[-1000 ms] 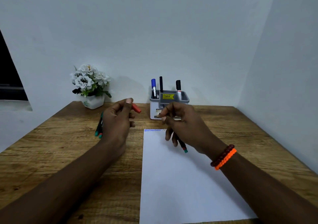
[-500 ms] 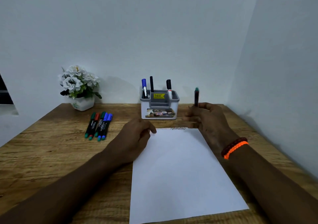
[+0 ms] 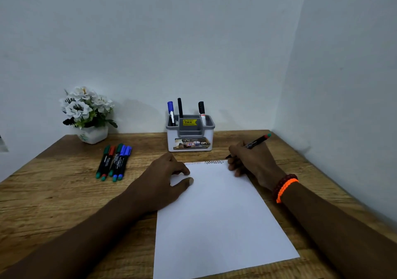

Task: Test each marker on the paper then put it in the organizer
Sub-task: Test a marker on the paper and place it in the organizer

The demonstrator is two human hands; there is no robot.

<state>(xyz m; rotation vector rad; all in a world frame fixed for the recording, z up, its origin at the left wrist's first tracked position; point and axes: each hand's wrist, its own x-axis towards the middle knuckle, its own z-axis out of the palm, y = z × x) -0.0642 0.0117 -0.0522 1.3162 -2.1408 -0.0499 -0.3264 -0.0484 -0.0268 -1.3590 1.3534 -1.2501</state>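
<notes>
A white sheet of paper [image 3: 217, 218] lies on the wooden desk with zigzag scribbles along its top edge. My right hand [image 3: 251, 160] grips a black marker [image 3: 256, 142] with a green end, its tip at the paper's top right corner. My left hand [image 3: 163, 180] rests on the paper's top left corner, fingers loosely bent, holding nothing. The grey and white organizer [image 3: 190, 144] stands at the back with three markers [image 3: 180, 108] upright in it. Several capped markers [image 3: 113, 161] lie in a row at the left.
A small white pot of white flowers [image 3: 88, 112] stands at the back left. White walls close the desk at the back and right. An orange and dark red bead bracelet [image 3: 284, 187] sits on my right wrist.
My right hand has tilted the marker from upright down to the paper's top right corner. My left hand has slid onto the paper's top left corner. More scribble shows at the top edge.
</notes>
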